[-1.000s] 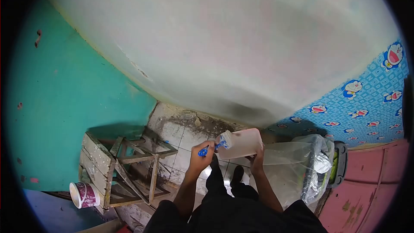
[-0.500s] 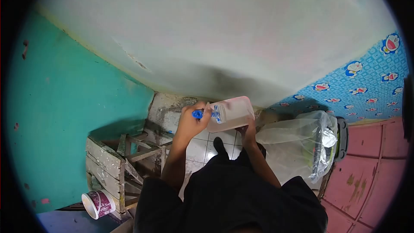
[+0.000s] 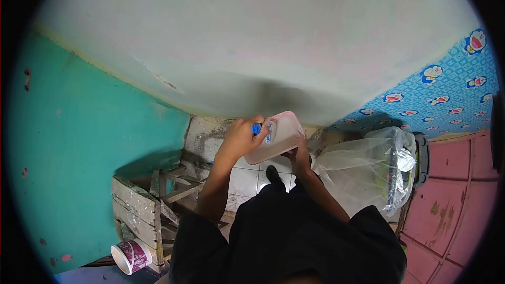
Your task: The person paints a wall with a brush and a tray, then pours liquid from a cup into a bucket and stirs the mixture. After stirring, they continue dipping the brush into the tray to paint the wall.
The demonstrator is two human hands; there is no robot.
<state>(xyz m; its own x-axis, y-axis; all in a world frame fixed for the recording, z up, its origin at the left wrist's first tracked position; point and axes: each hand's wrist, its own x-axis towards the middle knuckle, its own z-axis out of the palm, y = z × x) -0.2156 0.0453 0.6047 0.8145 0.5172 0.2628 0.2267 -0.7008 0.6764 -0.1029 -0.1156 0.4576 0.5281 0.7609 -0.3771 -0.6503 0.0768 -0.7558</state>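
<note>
At far left, a white-and-maroon bucket (image 3: 138,256) sits beside a wooden stand (image 3: 135,211). Your left hand (image 3: 239,138) wraps its fingers around a blue-handled brush (image 3: 256,129), its head over a pale container (image 3: 283,137); contact cannot be told. Your right hand (image 3: 301,159) grips the container's right side above the tiled floor (image 3: 243,181), near clear plastic (image 3: 350,174) and pink panels (image 3: 441,208).

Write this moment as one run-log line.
left hand: blue-handled brush; right hand: pinkish rectangular plastic tub; brush head: at tub's mouth
</note>
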